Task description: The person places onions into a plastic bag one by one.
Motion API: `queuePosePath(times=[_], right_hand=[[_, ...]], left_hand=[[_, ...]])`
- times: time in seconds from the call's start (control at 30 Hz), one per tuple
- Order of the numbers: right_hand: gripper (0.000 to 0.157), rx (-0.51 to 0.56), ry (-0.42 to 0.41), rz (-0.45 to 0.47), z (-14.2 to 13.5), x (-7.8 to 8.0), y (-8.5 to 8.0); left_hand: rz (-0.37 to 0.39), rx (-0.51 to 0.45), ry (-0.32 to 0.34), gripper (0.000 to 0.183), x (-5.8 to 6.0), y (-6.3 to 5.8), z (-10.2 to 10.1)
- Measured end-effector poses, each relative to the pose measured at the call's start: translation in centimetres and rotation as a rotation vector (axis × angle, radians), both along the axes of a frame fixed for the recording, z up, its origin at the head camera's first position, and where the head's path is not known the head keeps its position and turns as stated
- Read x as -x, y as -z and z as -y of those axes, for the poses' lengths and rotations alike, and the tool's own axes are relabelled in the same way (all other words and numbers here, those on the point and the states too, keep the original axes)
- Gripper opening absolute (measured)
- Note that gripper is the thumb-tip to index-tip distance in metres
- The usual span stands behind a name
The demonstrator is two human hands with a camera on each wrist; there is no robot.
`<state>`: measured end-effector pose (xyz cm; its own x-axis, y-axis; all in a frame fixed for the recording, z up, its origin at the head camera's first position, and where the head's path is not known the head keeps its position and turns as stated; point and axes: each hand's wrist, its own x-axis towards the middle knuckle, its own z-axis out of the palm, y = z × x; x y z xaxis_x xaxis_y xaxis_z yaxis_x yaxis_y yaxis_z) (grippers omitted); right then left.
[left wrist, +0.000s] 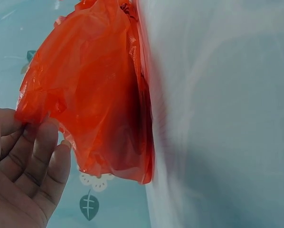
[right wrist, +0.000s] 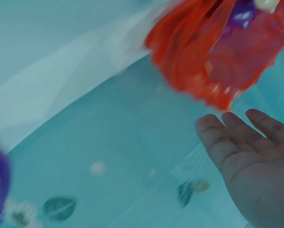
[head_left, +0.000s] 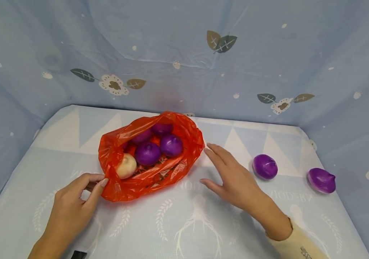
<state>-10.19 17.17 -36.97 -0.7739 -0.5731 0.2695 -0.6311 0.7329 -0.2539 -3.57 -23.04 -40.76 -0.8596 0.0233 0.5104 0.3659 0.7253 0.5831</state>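
A red plastic bag [head_left: 171, 180] lies with its mouth spread wide on the table. Inside are several purple onions [head_left: 147, 153] and one pale, cream-coloured onion [head_left: 127, 166]. My left hand [head_left: 74, 205] pinches the bag's left rim between thumb and fingers; the left wrist view shows the fingertips on the red plastic [left wrist: 94, 95]. Just off the bag's right rim is my right hand [head_left: 233, 178], its fingers straight and holding nothing. To the right of that hand sits a loose purple onion [head_left: 265, 167], and another purple onion [head_left: 321, 180] rests farther right.
A pale patterned cloth covers the table [head_left: 158, 230]. Blue curtain fabric [head_left: 178, 46] with printed leaves and flowers hangs behind the table and along both sides. A small black object [head_left: 79, 255] shows at the bottom edge near the left wrist.
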Motion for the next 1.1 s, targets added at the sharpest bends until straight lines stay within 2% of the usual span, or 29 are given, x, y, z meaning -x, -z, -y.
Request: queuePosePath(times=[0.33, 0.6, 0.77, 0.87, 1.03, 1.1], right_hand=[[0.115, 0.015, 0.235, 0.046, -6.2, -0.6, -0.4], [0.122, 0.067, 0.390, 0.107, -12.0, -1.1, -1.2], [0.122, 0.074, 0.501, 0.130, -16.4, -1.5, -1.5], [0.120, 0.107, 0.537, 0.137, -18.7, -1.5, -1.3], [0.110, 0.152, 0.561, 0.133, -22.0, -1.1, -0.1], [0.106, 0.139, 0.593, 0.151, -23.2, -1.1, 0.6]], left_hand=[[-0.006, -0.006, 0.000, 0.033, -0.1, 0.3, 0.2], [-0.005, -0.007, 0.000, 0.034, 0.0, 0.5, 0.2], [0.007, -0.004, -0.004, 0.032, 0.0, 0.3, 0.0], [0.012, 0.002, -0.006, 0.032, 0.0, 0.2, -0.1], [0.016, 0.005, -0.005, 0.031, 0.1, 0.1, -0.2], [0.018, 0.007, -0.007, 0.031, 0.1, 0.2, -0.3]])
